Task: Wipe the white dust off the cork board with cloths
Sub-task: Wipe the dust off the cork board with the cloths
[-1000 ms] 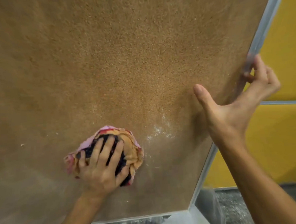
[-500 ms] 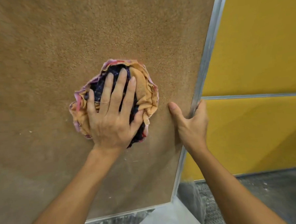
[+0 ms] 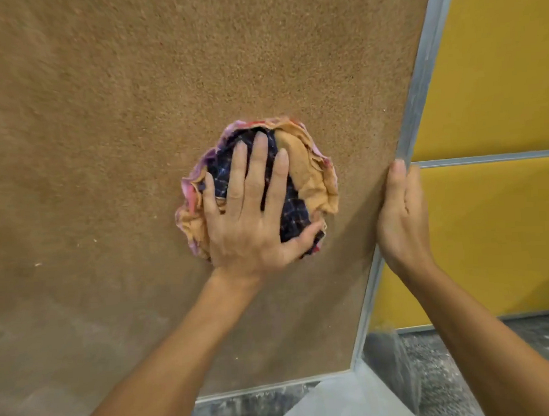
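Left hand [image 3: 251, 221], fingers spread flat, presses bunched cloths [image 3: 310, 180] onto cork board [image 3: 135, 119], right of centre. Right hand [image 3: 401, 220] fingers curl around the board's metal frame [image 3: 419, 82]. Few white specks lower left.

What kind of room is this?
Probably an office or classroom being cleaned or fixed up: a big metal-framed cork board, yellow wall panels beside it, and a dusty grey floor.
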A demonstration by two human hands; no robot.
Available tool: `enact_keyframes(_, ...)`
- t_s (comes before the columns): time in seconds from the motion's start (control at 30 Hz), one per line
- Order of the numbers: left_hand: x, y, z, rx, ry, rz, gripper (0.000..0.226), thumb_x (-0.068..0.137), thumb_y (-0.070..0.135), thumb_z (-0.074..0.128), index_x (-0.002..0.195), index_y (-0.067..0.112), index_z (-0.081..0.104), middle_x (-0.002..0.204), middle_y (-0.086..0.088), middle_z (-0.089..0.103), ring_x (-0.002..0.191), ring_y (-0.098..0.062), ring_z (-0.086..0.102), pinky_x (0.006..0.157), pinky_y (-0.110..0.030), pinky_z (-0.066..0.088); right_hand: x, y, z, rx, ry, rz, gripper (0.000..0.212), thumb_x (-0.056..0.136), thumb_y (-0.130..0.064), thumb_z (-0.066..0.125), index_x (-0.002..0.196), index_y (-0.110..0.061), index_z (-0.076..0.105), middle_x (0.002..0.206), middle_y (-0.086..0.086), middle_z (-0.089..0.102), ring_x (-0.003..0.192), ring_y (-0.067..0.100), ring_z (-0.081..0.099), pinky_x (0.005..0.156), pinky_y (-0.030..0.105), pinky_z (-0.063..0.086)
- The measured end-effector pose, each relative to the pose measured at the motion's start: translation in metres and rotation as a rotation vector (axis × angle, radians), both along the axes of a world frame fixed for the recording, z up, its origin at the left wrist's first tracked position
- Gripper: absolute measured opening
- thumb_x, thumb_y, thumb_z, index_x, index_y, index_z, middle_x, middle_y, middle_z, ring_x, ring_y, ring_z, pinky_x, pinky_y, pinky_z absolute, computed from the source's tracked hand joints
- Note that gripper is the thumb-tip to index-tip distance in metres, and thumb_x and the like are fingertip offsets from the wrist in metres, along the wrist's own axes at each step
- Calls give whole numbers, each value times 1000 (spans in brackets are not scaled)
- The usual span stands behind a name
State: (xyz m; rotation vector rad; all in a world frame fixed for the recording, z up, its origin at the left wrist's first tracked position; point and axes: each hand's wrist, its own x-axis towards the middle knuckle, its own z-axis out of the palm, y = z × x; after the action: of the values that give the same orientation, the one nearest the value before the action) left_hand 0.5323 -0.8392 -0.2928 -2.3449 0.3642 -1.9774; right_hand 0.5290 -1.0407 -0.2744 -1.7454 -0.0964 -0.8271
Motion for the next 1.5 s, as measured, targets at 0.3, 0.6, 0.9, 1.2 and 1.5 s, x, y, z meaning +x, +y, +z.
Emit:
enact_keyframes(0.3, -10, 14, -77, 272, 189, -34, 73, 99, 37, 49, 163, 18, 19, 172, -1, 4, 157, -19, 14, 126, -51, 4, -2, -23, 4, -93, 11, 134, 55, 109, -45, 31, 96, 3, 51, 87, 20, 50, 75, 16, 43, 67, 37, 35)
enact_keyframes(0.6, 7, -74, 9, 5, 55, -104, 61, 105, 44, 47, 157, 16, 37, 164, -6, 23, 153, -22, 23, 124, -49, 14, -8, -47, 18, 52, 156, 371, 46, 101, -49, 48, 106, -14, 77, 98, 12, 76, 92, 20, 67, 80, 51, 55)
enact_keyframes(0.9, -6, -72, -21, 241, 201, -112, 65, 102, 36, 41, 162, 17, 25, 171, 0, 11, 156, -19, 15, 124, -52, 4, -13, -63, 16, 40, 330, 496, 68, 102, -55, 43, 107, 9, 66, 97, 23, 69, 86, 19, 59, 86, 43, 54)
enact_keyframes(1.2, 8, -98, -43, 211, 155, -148, 65, 98, 35, 55, 158, 17, 37, 167, -3, 24, 153, -24, 23, 123, -50, 13, -15, -55, 17, 179, 347, 524, 50, 112, -37, 25, 124, -18, 70, 122, 0, 74, 117, 10, 67, 101, 35, 53)
enact_keyframes(1.5, 5, -99, -28, 155, 161, -161, 64, 100, 34, 47, 160, 21, 31, 169, 5, 20, 152, -16, 24, 123, -52, 4, -18, -44, 15, 160, 297, 374, 51, 111, -43, 27, 101, -28, 75, 104, -7, 78, 101, 5, 72, 85, 26, 58)
